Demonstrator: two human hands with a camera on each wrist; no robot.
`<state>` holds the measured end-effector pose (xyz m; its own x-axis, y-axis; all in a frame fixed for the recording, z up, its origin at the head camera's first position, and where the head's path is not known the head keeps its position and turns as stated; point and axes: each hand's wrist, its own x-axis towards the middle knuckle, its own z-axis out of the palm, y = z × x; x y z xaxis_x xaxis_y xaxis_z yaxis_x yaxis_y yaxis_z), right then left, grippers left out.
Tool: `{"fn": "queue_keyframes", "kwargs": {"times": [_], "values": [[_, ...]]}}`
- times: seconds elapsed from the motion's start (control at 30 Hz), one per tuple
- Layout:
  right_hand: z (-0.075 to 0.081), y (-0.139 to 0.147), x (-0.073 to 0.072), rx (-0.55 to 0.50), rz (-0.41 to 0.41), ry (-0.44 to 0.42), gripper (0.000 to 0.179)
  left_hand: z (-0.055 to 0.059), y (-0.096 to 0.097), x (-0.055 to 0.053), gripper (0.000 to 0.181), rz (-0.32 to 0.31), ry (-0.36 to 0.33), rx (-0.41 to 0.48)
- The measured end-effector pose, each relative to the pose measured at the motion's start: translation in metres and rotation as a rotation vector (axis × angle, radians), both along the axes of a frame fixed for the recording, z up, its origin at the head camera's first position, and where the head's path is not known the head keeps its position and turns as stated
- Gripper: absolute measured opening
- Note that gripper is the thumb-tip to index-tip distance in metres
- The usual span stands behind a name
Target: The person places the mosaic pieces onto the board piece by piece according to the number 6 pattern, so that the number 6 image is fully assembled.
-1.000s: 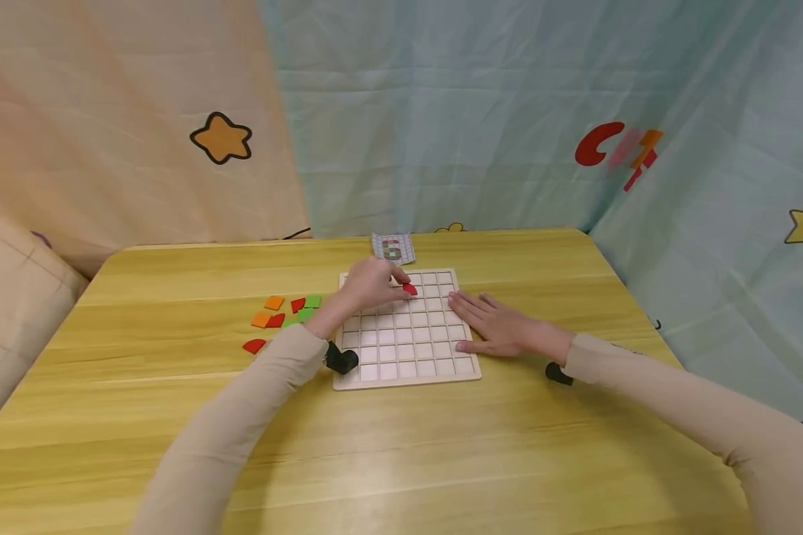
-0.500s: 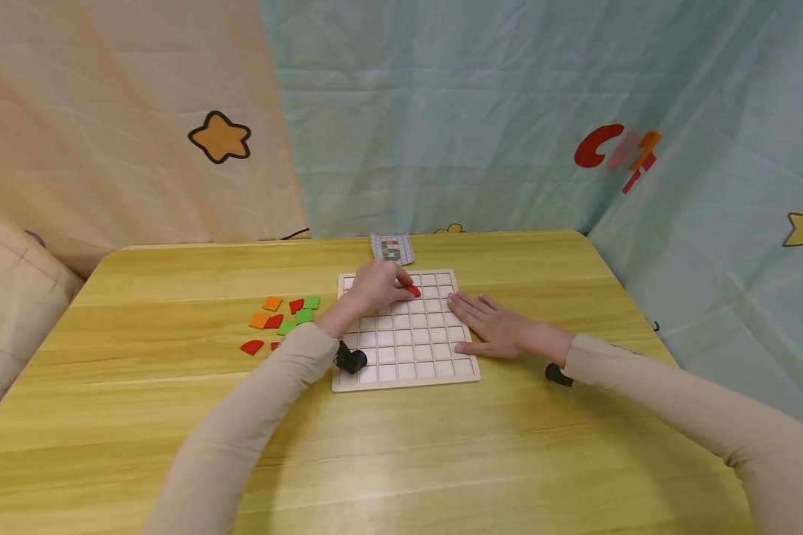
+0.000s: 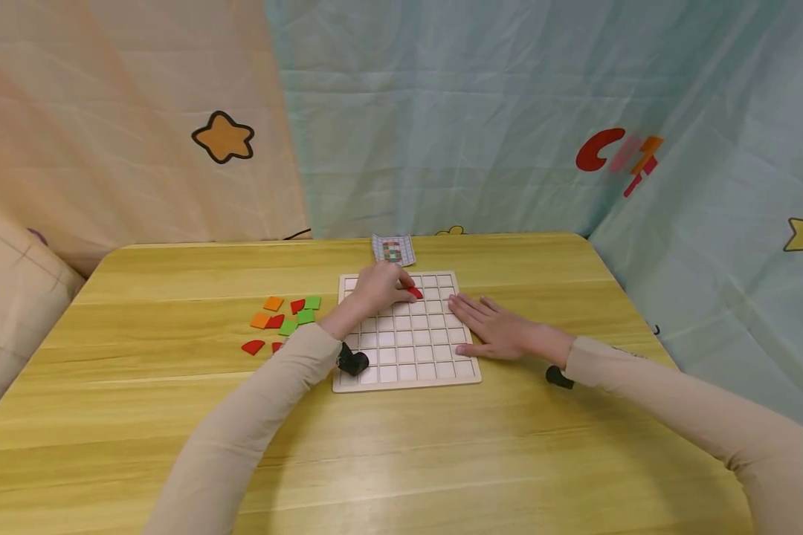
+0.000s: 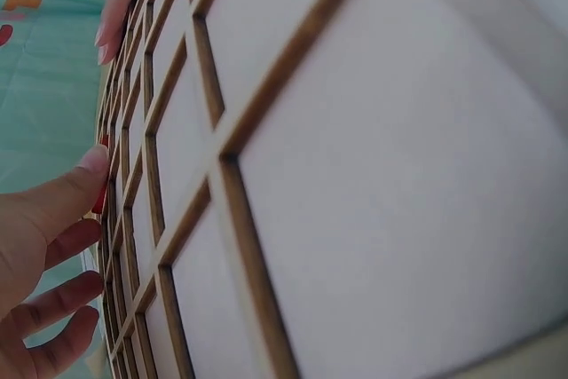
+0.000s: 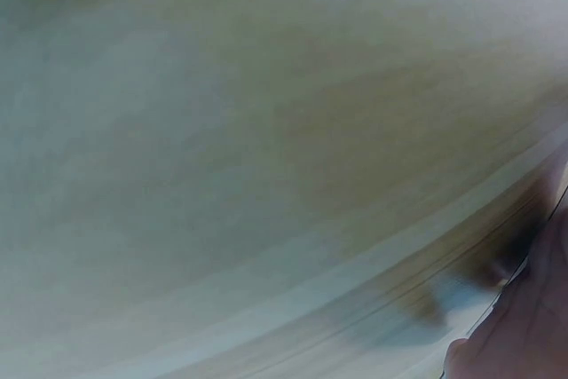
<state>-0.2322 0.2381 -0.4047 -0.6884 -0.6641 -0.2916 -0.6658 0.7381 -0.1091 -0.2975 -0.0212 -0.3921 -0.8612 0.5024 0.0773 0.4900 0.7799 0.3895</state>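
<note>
Loose tiles [image 3: 305,316] lie left of the grid board [image 3: 404,354]. The left hand [image 3: 378,287] pinches a red tile [image 3: 415,293] at the board's far part; apparent step: seating it. Next move likely calls for squaring it to the grid. The right hand [image 3: 494,327], fingers extended on the right edge, grasps nothing.

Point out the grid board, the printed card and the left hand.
Grid board [image 3: 423,353]: head view, on a bare cell.
Printed card [image 3: 392,249]: head view, on its printed pattern.
Left hand [image 3: 378,286]: head view, on its back.

Near tabletop [image 3: 401,453] passable — right fingers [image 3: 468,307] obstruct right edge of board [image 3: 407,371].
</note>
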Motion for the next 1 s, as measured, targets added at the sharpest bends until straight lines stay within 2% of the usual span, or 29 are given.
{"fn": "queue_keyframes", "kwargs": {"times": [0.23,0.53,0.83,1.0], "values": [[0.001,-0.001,0.001,0.009,-0.005,-0.006,0.087,0.000,0.002,0.000,0.027,0.001,0.006,-0.003],[0.000,-0.001,0.000,0.011,-0.001,-0.001,0.087,0.000,0.001,0.002,0.025,-0.030,0.033,-0.024],[-0.006,0.000,-0.003,-0.017,-0.006,-0.005,0.088,0.004,-0.004,0.007,0.029,-0.041,0.019,-0.039],[-0.004,0.001,-0.002,-0.016,-0.016,-0.008,0.088,0.010,-0.009,0.012,0.029,-0.025,0.024,-0.043]]}}
